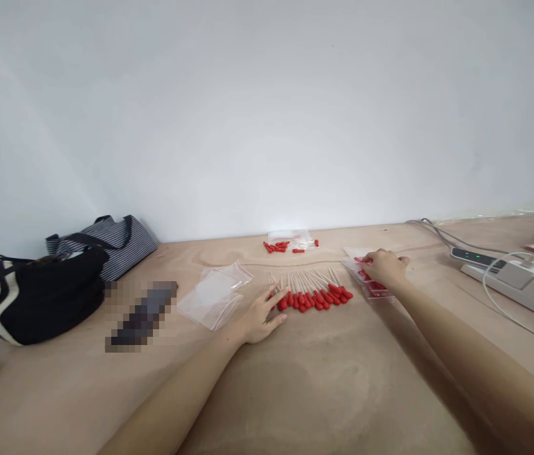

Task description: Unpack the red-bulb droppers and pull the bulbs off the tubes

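Observation:
A row of what look like droppers [316, 297], thin pale tapered stems with red bulbs, lies fanned out on the wooden table, bulbs toward me. My left hand [261, 316] rests at the row's left end, fingers stretched and apart, over the nearest bulbs. To the right of the row, my right hand [385, 265] has its fingers bent down and closed at a clear plastic bag [380, 294] with red pieces showing through. Its fingertips are partly hidden. Flat clear zip bags [212, 297] lie overlapping to the left of my left hand.
Small loose red pieces [276, 247] lie by another clear bag [297, 237] near the wall. A blurred-out dark object [143, 316], a black bag [58, 297] and a striped bag [127, 243] are on the left. A power strip [522, 284] with cables stands right.

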`<action>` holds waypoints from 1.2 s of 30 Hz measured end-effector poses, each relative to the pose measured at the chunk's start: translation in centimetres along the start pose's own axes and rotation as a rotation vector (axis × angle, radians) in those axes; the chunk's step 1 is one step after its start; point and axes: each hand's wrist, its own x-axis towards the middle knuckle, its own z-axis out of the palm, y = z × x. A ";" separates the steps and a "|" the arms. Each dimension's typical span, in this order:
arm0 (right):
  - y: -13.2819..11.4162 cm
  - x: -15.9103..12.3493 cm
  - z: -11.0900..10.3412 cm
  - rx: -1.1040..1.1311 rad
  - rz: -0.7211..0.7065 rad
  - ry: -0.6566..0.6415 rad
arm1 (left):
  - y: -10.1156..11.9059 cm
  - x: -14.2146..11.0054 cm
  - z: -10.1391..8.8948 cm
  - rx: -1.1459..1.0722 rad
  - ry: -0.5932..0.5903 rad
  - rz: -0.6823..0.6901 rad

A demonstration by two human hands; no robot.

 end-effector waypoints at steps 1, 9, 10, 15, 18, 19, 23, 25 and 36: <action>-0.1 0.1 0.0 -0.021 -0.020 0.008 | 0.0 0.0 0.0 0.001 -0.002 -0.003; -0.9 -0.4 -2.4 0.115 0.079 0.421 | 0.1 -0.1 -0.1 0.001 0.079 -0.018; -1.2 -0.8 -3.0 0.155 0.098 0.455 | 0.1 -0.2 -0.1 0.004 0.115 -0.004; -2.9 -4.6 -5.6 0.790 -0.113 0.392 | -0.4 -0.6 0.3 -0.024 0.335 0.062; -4.1 -7.6 -6.0 1.107 -0.334 0.234 | -0.4 -1.1 0.3 -0.086 0.426 0.060; -4.5 -8.6 -5.9 1.156 -0.408 0.156 | -0.3 -1.3 0.1 -0.105 0.442 0.068; -6.6 -12.4 -4.9 1.202 -0.676 -0.122 | 0.6 -2.2 -0.7 -0.146 0.435 0.119; -7.4 -13.6 -4.0 1.196 -0.816 -0.234 | 1.3 -2.8 -1.1 -0.160 0.388 0.152; -6.5 -13.4 -1.9 0.699 -0.913 -0.208 | 3.6 -5.4 -0.5 -0.092 -0.094 0.160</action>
